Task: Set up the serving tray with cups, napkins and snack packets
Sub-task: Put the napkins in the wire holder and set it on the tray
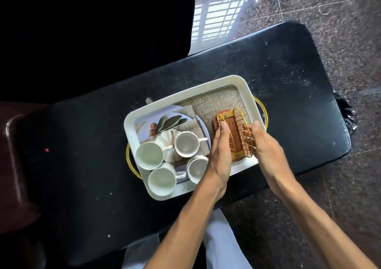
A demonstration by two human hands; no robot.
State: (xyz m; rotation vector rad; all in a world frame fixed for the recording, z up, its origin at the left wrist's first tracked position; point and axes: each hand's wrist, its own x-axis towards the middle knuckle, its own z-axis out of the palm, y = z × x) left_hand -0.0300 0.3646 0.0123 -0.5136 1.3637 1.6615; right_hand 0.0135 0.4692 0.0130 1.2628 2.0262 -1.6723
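A white serving tray [186, 92] with gold handles lies on a black table [278, 79]. Its left half holds several white cups [149, 155] around a small white pumpkin [166, 137], all on a plate with a leaf print. On the burlap mat [218, 99] in the right half stands a gold wire napkin holder [234, 132] with a brown wooden base. My left hand [220, 151] grips the holder's left wire side. My right hand [266, 147] grips its right wire side. The holder looks empty.
The black table runs left to right over a speckled stone floor [329, 10]. A dark brown seat [12, 155] sits at the left edge. A fringed black cloth [348, 114] hangs at the table's right end.
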